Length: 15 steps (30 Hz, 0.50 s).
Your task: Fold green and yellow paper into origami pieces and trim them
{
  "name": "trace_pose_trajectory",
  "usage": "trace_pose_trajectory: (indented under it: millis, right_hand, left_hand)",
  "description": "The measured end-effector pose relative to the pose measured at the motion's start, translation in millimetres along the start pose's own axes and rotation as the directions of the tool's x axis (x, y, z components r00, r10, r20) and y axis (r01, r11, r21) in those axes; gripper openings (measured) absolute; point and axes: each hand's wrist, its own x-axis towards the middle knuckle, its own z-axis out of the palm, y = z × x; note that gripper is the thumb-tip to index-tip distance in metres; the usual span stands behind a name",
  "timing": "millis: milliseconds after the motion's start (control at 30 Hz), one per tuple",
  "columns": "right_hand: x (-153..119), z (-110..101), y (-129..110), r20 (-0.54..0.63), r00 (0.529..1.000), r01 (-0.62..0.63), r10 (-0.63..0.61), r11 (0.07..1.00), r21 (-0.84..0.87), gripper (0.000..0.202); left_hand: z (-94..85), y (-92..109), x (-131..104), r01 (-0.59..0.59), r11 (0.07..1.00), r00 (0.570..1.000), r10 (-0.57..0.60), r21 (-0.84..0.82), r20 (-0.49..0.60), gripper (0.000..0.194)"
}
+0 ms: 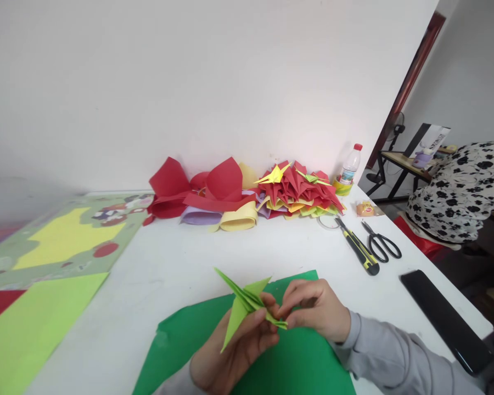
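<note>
Left hand (247, 343): we grip the lime-green, pointed, folded-paper figure (243, 300) by its middle.
Paper figure: between our hands; main folds appear made.
Right hand (315, 310): fingers narrowed at its slender tip; we cannot tell whether they pinch.
Remaining: tip shaping, we judge.

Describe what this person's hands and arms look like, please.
The left hand and right hand are bare, without gloves. The right sleeve is light grey, creased and reaches the wrist; the left sleeve, of which little shows, is grey too.
</note>
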Motion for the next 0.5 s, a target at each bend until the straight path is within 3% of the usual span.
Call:
trace_pose_trajectory:
  millis: [167, 500]
  right_hand:
    - [3, -1, 5, 0.066, 0.994, -0.097, 0.089, 0.988, 0.119, 0.021]
    - [1, -1, 7, 0.128, 0.988, -0.107, 0.088, 0.982, 0.156, 0.031]
  left_hand:
    - [11.1, 0, -9, -0.095, 0.993, 0.995, 0.096, 0.067, -0.018, 0.029]
    - [12.1, 0, -10, -0.107, 0.991, 0.994, 0.107, 0.080, 0.006, 0.027]
